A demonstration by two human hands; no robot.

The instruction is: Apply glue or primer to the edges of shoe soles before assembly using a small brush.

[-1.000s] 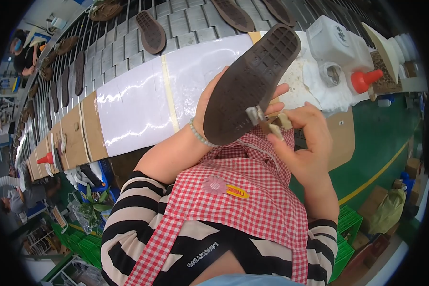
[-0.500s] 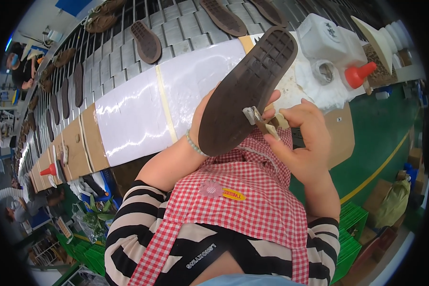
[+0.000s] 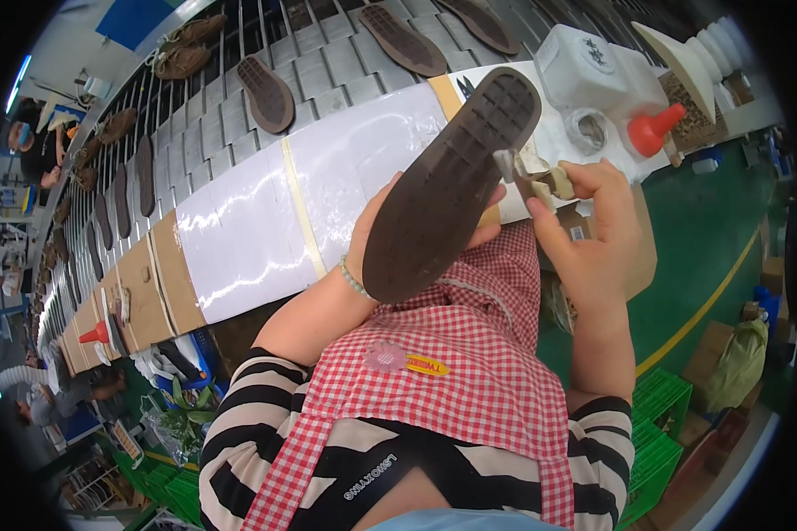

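One brown sole (image 3: 452,190) is held up, tread showing, above the right part of the table (image 3: 243,234). The left hand (image 3: 367,232) grasps it from behind, fingers around its edge. The right hand (image 3: 602,226) pinches one small pale tool (image 3: 538,177) between thumb and fingers, its tip at the sole's right edge; whether it touches, I cannot tell. The step in hand looks like working along that edge; the next stroke would call for a steady sole and a light, even pass.

At the table's right end are two white bottles (image 3: 580,71), one round pot (image 3: 587,131) and one red cap (image 3: 655,130); a second red cap (image 3: 95,334) is toward the left end. Beyond the far edge, the conveyor (image 3: 205,133) carries three nearer soles (image 3: 266,93) and, farther left, at least four more.
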